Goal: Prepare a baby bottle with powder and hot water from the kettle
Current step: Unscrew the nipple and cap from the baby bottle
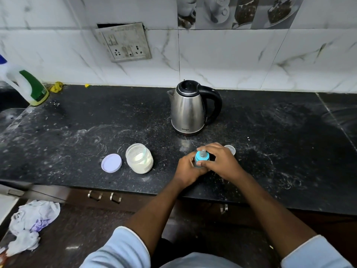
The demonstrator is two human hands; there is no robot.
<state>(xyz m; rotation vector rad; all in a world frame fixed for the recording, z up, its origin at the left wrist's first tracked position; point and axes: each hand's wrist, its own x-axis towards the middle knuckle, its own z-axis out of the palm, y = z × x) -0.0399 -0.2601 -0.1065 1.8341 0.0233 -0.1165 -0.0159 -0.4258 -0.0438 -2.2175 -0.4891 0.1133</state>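
Observation:
A small baby bottle with a blue ring and teat [202, 156] stands on the black counter [77, 136], near its front edge. My left hand [188, 168] grips the bottle's body from the left. My right hand [222, 161] curls round the blue ring from the right. A steel kettle with a black handle [190, 109] stands behind the bottle, lid closed. An open jar of white powder [139, 161] sits left of the bottle, and its pale purple lid [111, 163] lies beside it. A clear cap [230, 149] lies just behind my right hand.
A white and green cleaner bottle [29, 86] stands at the counter's far left by the wall. A socket plate [125, 42] is on the tiled wall. Crumpled cloth [32, 223] lies on the floor at lower left. Drawer handles [104, 197] sit under the counter edge.

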